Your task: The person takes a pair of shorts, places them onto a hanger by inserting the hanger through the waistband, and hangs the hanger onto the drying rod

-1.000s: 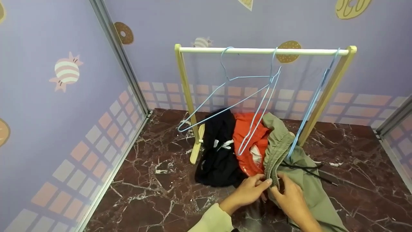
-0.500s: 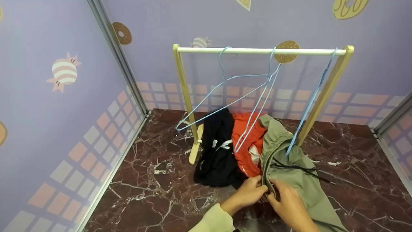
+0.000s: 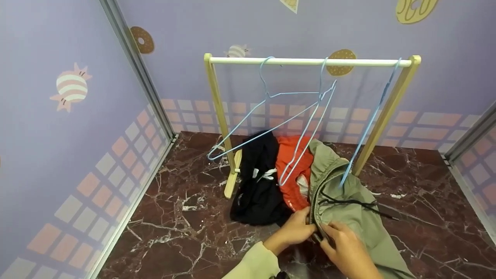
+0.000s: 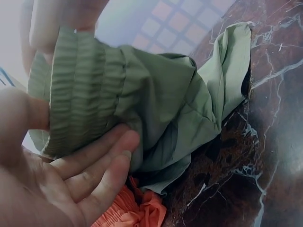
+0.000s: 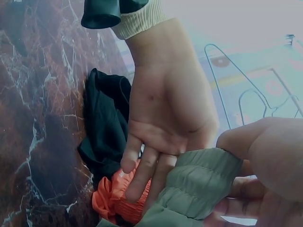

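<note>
Olive-green pants [image 3: 364,224] with a gathered elastic waistband [image 4: 85,90] and a black drawstring [image 3: 348,201] lie at the right of the clothes. My left hand [image 3: 296,228] grips the near end of the waistband, its thumb inside and the other fingers along the outside in the left wrist view. Opposite it, my right hand [image 3: 347,246] pinches the same waistband; in the right wrist view the right hand [image 5: 270,163] partly hides behind the folded cloth. Between the hands the waist opening gapes toward the rack.
Black shorts [image 3: 257,201] with a white tie and a red garment [image 3: 290,166] lie left of the pants. Over them stands a small rack [image 3: 294,61] holding several blue wire hangers [image 3: 248,116], one reaching down over the pants. Patterned walls [image 3: 69,162] enclose the dark marble surface [image 3: 174,236].
Both hands have shifted slightly toward the left and down, drawing the waistband with them. Its opening now spreads wider, and more of the black drawstring shows. The whole view drifts slightly left.
</note>
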Available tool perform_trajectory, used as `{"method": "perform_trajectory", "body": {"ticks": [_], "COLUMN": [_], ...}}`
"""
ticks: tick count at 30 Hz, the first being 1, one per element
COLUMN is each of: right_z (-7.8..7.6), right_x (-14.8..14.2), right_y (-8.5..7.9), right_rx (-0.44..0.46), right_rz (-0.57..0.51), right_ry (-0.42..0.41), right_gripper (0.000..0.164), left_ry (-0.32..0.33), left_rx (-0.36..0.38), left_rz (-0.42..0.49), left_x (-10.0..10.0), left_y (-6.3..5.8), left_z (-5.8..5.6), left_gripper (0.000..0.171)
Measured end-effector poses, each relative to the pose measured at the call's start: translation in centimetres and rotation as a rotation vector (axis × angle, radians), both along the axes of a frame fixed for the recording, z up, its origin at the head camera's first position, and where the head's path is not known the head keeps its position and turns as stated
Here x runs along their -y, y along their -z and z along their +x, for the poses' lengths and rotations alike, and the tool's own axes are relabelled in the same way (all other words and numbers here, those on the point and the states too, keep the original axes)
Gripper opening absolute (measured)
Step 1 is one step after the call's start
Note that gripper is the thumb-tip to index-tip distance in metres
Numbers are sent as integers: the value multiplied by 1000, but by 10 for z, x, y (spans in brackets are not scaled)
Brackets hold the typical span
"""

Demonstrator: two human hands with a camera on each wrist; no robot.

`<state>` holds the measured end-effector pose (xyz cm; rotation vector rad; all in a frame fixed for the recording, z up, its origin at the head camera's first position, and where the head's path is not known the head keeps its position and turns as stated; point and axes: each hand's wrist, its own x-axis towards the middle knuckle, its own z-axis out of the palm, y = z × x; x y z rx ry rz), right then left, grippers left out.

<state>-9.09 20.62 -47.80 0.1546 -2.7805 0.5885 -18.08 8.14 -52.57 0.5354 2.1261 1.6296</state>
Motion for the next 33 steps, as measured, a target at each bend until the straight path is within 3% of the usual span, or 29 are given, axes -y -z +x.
{"method": "perform_trajectory", "body": {"ticks": [5, 10, 18, 23, 30, 33], "right_z": [4, 7, 9, 10, 13, 15], "right_x": [-3, -4, -4, -5, -7, -9], "right_y": [2, 4, 2, 3, 0, -1], "right_rx": [-94, -182, -215, -206, -89, -54], "right_rz": [33, 36, 16, 6, -11, -22], "right_ry": [-40, -79, -121, -132, -144, -142], "right_gripper": [34, 36, 35, 35, 34, 33], "left_ry": [34, 42, 31, 2, -52, -69], "left_rx": [43, -20, -94, -100, -45, -66], "left_rz": [53, 42, 78, 53, 32, 11], "left_x": [-1, -2, -1, -3, -1, 1], "left_y": [4, 8, 9, 19, 24, 26], "left_z": [-4, -8, -15, -27, -39, -45], "left_gripper": [42, 46, 48, 50, 53, 56]}}
